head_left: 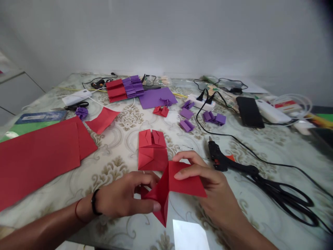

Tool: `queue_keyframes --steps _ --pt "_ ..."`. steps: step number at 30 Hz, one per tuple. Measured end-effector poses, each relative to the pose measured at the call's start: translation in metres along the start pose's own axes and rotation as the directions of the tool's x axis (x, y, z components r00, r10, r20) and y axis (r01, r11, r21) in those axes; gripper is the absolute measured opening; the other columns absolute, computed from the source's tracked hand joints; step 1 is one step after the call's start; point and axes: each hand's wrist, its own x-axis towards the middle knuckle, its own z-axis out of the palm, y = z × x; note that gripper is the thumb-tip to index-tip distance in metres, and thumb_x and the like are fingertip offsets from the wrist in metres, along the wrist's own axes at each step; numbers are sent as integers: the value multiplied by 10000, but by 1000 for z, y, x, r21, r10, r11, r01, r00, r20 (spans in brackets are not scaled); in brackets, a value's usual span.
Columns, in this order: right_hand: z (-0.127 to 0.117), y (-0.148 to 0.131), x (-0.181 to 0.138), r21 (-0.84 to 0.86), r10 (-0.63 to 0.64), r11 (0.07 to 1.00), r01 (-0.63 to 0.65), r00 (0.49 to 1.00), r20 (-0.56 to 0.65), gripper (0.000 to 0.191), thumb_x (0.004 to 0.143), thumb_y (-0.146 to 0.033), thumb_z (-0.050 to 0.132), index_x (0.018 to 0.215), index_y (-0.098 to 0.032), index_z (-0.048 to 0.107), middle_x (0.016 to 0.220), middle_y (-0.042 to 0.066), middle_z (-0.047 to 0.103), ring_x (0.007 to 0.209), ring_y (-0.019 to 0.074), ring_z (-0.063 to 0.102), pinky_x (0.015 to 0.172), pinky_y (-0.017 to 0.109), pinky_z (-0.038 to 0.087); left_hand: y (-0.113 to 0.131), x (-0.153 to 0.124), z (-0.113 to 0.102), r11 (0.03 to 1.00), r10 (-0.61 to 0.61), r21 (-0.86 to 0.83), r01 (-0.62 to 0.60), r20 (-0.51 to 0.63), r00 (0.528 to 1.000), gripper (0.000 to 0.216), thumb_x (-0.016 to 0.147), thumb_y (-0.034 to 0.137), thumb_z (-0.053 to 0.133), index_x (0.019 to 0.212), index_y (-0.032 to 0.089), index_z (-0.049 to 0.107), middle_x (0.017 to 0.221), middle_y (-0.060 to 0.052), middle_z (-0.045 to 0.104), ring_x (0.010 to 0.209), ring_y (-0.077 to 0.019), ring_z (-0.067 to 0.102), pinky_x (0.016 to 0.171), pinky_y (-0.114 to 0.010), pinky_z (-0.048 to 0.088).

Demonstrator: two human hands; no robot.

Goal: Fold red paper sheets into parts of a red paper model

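Observation:
Between my two hands a sheet of red paper (183, 180) is partly folded and held above the table. My left hand (130, 194) pinches its left flap, thumb in front and fingers behind. My right hand (205, 177) grips the flat right half, with the index finger laid across the top. Just beyond the hands lies a folded red paper piece (153, 154) with creased flaps. A smaller folded red piece (161, 111) sits farther back.
Large red sheets (52, 149) cover the left side. Several folded purple pieces (186, 125) lie toward the back. At right are a glue gun (215, 152), black-handled scissors (281, 194), a phone (249, 111) and a power strip (200, 101). A black cord crosses the right side.

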Motion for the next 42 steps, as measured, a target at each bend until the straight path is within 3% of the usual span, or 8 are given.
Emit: queue_keyframes --steps 7,10,19,25,28,32,37,42 --pt "-16 16 10 0 36 999 -36 999 10 62 892 -254 809 888 -313 829 1244 61 639 1139 219 662 892 311 554 -4 -4 -13 997 65 -5 -71 -328 942 123 827 258 700 733 214 634 1187 -35 714 1059 -248 671 875 -301 546" --pt "-20 14 14 9 48 999 -49 999 22 67 906 -274 791 883 -327 825 1294 54 641 1181 228 651 918 331 554 -5 -4 -18 988 4 -141 -69 -416 910 106 885 319 704 861 216 695 1236 -51 704 1069 -249 669 872 -317 548" --pt "-31 14 8 -86 4 996 9 989 148 364 1034 -428 486 1046 -296 825 1322 104 664 1216 319 635 1029 459 502 -10 -6 -21 966 -8 -243 -90 -377 926 265 1006 382 588 1219 231 636 1270 -59 663 1153 -244 622 909 -323 507" --pt "-16 10 8 -222 20 975 -13 999 28 49 930 -326 742 942 -304 784 1189 68 669 1135 248 654 978 368 534 -11 -6 -23 986 48 -129 -108 -401 915 213 856 191 644 1059 229 591 1211 -44 648 1119 -230 602 899 -318 501" --pt "-10 9 7 -247 7 969 5 999 47 189 917 -255 750 1077 -353 770 1227 53 644 1164 228 648 952 340 556 -9 -7 -24 996 67 -28 -79 -292 954 427 766 105 624 1173 234 639 1270 -57 656 1202 -255 600 1021 -371 491" --pt "-9 10 4 -268 13 963 8 997 78 315 939 -223 717 1188 -416 740 1294 30 632 1218 214 637 943 324 567 -8 -7 -21 993 -52 93 69 -166 985 409 878 308 731 1282 269 676 1206 -43 731 1121 -248 670 1035 -386 518" --pt "-6 4 4 -350 22 937 13 995 97 331 947 -223 715 1214 -418 725 1317 12 663 1216 205 659 820 271 590 -11 -4 -15 982 -80 155 111 -194 978 230 954 420 678 1058 229 753 1033 -16 761 942 -200 675 876 -297 527" --pt "-7 0 4 -417 -65 904 96 994 87 235 926 -232 760 1126 -355 753 1190 2 693 1096 174 693 934 292 565 -6 -1 -16 975 -148 135 178 -208 967 471 1035 478 515 693 166 603 641 40 511 597 -105 413 539 -228 320"
